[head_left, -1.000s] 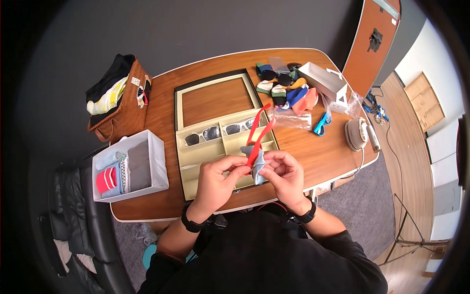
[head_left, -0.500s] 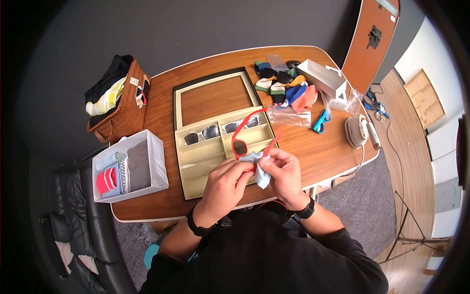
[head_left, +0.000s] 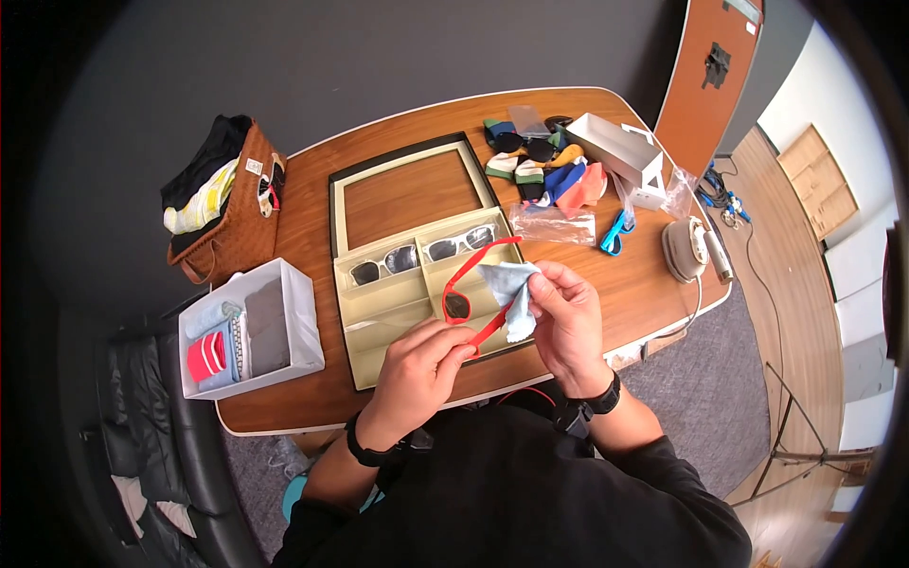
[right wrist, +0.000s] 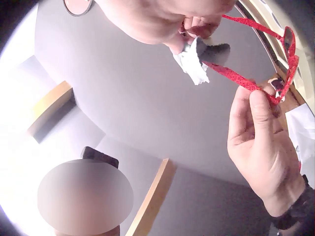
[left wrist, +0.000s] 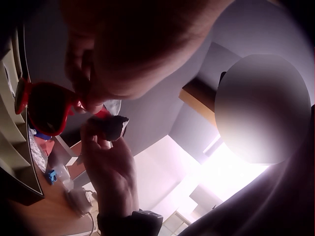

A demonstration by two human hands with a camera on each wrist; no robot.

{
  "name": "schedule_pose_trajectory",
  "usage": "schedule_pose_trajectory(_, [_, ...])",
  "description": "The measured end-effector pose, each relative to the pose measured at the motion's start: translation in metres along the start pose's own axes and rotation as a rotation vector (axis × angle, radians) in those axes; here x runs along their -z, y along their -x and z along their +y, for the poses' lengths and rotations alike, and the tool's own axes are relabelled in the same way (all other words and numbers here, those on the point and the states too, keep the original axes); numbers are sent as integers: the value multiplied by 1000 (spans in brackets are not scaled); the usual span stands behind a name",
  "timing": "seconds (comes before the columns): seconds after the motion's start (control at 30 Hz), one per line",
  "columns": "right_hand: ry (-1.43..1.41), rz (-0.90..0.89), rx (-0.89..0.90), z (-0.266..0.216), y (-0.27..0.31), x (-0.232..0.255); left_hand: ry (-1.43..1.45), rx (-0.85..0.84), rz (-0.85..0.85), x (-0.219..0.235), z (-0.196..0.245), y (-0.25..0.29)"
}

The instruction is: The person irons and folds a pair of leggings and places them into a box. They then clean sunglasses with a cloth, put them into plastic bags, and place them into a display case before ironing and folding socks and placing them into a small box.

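Observation:
My left hand [head_left: 414,374] pinches a pair of red sunglasses [head_left: 457,306] near one hinge, with the lenses toward the display case. Between the thumb and fingers of my right hand [head_left: 573,327] is a pale blue cleaning cloth [head_left: 510,282], folded about the far part of one temple arm. The other red arm extends free over the case. Seen from the right wrist, the cloth [right wrist: 193,63] wraps the arm's end and the left hand [right wrist: 263,142] grips close to the frame. Below lies the cream-lined display case [head_left: 383,310], holding white sunglasses [head_left: 383,266] and a second white pair [head_left: 460,243].
Left of the case stand a white box [head_left: 305,331] of folded cloths and a brown basket [head_left: 248,213] of clothes. At the back right are socks [head_left: 535,180], a white carton [head_left: 611,151] and plastic bags. Blue sunglasses [head_left: 616,234] lie near a garment steamer [head_left: 684,251].
The red sunglasses have turned, their lenses swinging left and down. My right hand has shifted right and up with the cloth, away from the left hand, along the temple arm.

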State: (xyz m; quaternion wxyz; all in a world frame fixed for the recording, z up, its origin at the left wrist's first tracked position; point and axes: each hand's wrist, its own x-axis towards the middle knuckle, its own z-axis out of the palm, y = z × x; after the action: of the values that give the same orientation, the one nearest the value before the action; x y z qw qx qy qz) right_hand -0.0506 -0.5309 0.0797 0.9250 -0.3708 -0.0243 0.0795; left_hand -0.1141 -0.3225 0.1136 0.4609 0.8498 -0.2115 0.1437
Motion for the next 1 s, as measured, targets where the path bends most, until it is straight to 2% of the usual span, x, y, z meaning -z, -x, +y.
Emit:
schedule_pose_trajectory(0.1, [-16,14,59,-2,-2,6,46,68,-13,5,0,3])
schedule_pose_trajectory(0.17, [-14,171,161,-9,-10,9,64,92,-11,11,-3,6])
schedule_pose_trajectory(0.2, [24,202,209,-17,-11,10,133,169,-38,15,-6,8])
schedule_pose_trajectory(0.23, [27,192,225,-20,-14,22,201,246,-66,19,-9,10])
schedule_pose_trajectory(0.27, [29,182,242,-19,-17,31,200,245,-64,20,-13,13])
schedule_pose_trajectory(0.33, [77,164,196,-12,-16,39,533,376,5,19,-22,19])
schedule_pose_trajectory(0.4, [141,160,102,-5,-11,42,635,392,14,22,-22,19])
schedule_pose_trajectory(0.53, [231,94,39,15,-9,45,703,356,73,24,-13,16])
schedule_pose_trajectory(0.6, [257,52,47,23,-9,48,526,197,-17,24,-8,13])
schedule_pose_trajectory(0.63, [256,53,50,24,-9,45,526,196,-19,24,-3,11])
schedule_pose_trajectory(0.7, [342,21,90,23,-9,39,357,24,-96,23,8,7])
schedule_pose_trajectory(0.8, [396,-44,158,24,-9,33,283,-52,-150,21,20,4])
schedule_pose_trajectory(0.87, [404,-67,151,24,-11,35,301,-88,-154,17,23,3])
schedule_pose_trajectory(0.93, [444,-108,108,22,-11,35,347,-155,-258,14,25,3])
schedule_pose_trajectory(1.0, [441,-86,108,17,-8,29,348,-178,-276,10,22,2])
